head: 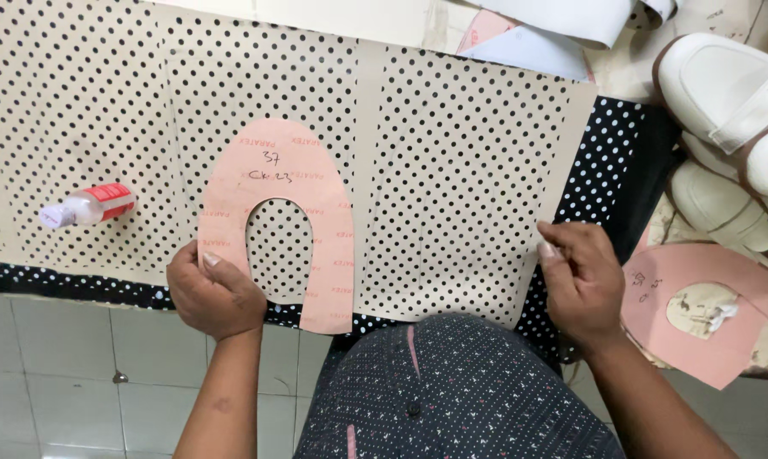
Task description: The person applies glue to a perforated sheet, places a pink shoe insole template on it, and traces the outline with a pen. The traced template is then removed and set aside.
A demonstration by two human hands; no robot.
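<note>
A pink horseshoe-shaped paper pattern lies flat on a cream sheet with black polka dots. My left hand rests on the pattern's lower left leg, fingers pressing it down. My right hand sits at the sheet's right edge, its fingertips pinched together on that edge. A black fabric with white dots shows under the cream sheet along its right and near edges.
A small clear bottle with a red label lies on its side at the left. White shoes are stacked at the upper right. Another pink pattern piece lies at the right. Tiled floor shows below the table edge.
</note>
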